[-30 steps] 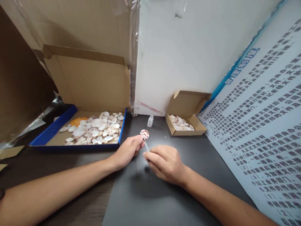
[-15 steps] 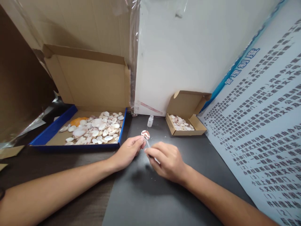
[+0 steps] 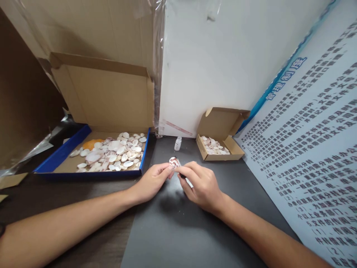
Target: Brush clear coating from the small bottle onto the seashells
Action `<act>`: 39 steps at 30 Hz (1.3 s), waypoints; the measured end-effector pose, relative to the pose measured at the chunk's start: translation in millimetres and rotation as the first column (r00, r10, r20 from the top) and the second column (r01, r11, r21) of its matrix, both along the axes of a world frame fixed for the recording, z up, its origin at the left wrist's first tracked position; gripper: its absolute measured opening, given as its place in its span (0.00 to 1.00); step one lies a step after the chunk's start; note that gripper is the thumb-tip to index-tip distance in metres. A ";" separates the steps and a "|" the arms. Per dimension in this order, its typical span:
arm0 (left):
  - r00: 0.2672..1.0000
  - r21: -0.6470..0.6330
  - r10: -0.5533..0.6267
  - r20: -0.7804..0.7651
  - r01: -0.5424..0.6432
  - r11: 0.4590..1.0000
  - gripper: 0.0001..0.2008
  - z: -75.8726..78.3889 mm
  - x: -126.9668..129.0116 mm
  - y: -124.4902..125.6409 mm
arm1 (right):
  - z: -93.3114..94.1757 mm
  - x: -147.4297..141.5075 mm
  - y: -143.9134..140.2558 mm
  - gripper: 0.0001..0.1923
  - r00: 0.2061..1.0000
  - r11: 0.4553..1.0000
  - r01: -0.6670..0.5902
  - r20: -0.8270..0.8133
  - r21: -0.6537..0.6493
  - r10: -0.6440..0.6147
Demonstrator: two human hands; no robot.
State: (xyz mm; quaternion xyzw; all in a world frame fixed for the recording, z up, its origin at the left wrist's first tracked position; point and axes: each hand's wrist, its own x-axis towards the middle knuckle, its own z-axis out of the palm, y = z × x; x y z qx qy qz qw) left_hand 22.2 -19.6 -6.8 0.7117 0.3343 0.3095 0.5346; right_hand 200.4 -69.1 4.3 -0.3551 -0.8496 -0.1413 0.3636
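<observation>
My left hand (image 3: 152, 181) pinches a small reddish-white seashell (image 3: 173, 162) between its fingertips, just above the dark mat (image 3: 173, 230). My right hand (image 3: 201, 185) holds a thin white stick-like tool (image 3: 188, 181) whose tip meets the shell. The fingertips of both hands come together at the shell.
A blue-edged cardboard box (image 3: 63, 154) with several pale shells lies at the left, lid up. A small cardboard box (image 3: 235, 147) with shells sits at the back right. A small white bottle (image 3: 177, 143) stands between them. A printed poster (image 3: 312, 160) leans at the right.
My right hand has moved up and left, closing the gap to the shell, and the tool's tip is now at the shell. The shell has dropped slightly lower.
</observation>
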 end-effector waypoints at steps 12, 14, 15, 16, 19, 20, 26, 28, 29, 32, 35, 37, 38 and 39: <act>0.999 -0.019 -0.022 0.045 0.023 1.000 0.18 -2.0 -0.7 1.5 | 0.3 -0.9 -2.4 0.11 0.995 0.996 -0.089 0.053 0.025 0.087; 0.998 -0.100 0.005 0.064 0.002 0.995 0.18 -2.4 -0.6 2.4 | -1.3 -1.0 -2.0 0.11 0.998 0.999 -0.046 0.049 0.013 0.045; 0.997 -0.145 0.020 0.076 -0.009 0.989 0.18 -2.7 -0.4 2.7 | -1.9 -0.8 -1.7 0.11 0.999 1.000 -0.021 0.038 0.006 0.021; 0.996 -0.178 0.028 0.085 -0.012 0.984 0.18 -3.0 -0.2 3.1 | -2.2 -0.6 -1.4 0.11 0.999 1.000 -0.013 0.031 0.001 0.012; 0.996 -0.171 0.036 0.087 -0.020 0.985 0.19 -3.5 0.1 3.8 | -2.1 -0.4 -2.0 0.12 0.995 0.996 -0.084 0.054 0.018 0.083; 0.996 -0.152 0.033 0.081 -0.021 0.988 0.19 -3.5 0.0 3.9 | -1.8 -0.6 -2.7 0.12 0.992 0.993 -0.113 0.066 0.026 0.111; 0.997 -0.172 0.021 0.079 -0.007 0.985 0.19 -1.2 -0.6 2.4 | 1.5 -3.4 -6.5 0.12 0.997 0.996 -0.068 0.023 0.064 0.067; 0.997 -0.151 0.031 0.067 -0.021 0.988 0.19 -0.5 -0.1 2.0 | 2.1 -3.9 -6.3 0.12 0.991 0.990 -0.124 0.052 0.060 0.121; 0.998 -0.141 0.031 0.062 -0.022 0.990 0.19 -0.4 0.2 1.9 | 2.1 -3.7 -5.7 0.12 0.988 0.989 -0.141 0.062 0.049 0.138; 0.997 -0.178 0.034 0.074 -0.021 0.984 0.19 -1.1 0.6 2.2 | 1.4 -1.3 -2.7 0.12 0.997 0.998 -0.067 0.029 0.014 0.066; 0.997 -0.209 0.040 0.073 -0.024 0.978 0.19 -1.3 0.4 2.4 | 1.5 0.7 -1.6 0.11 0.999 0.999 -0.042 -0.006 0.016 0.042; 0.998 -0.163 0.039 0.048 -0.031 0.986 0.19 -0.7 0.1 2.2 | 2.0 0.4 -2.3 0.11 0.994 0.995 -0.101 0.032 0.023 0.101; 0.999 -0.147 0.038 0.037 -0.032 0.989 0.19 -0.3 0.1 2.0 | 2.2 -0.1 -2.7 0.11 0.992 0.993 -0.118 0.054 0.020 0.117; 0.999 -0.143 0.038 0.035 -0.032 0.989 0.19 0.0 0.0 1.8 | 2.4 -0.5 -3.0 0.11 0.991 0.994 -0.112 0.068 0.014 0.111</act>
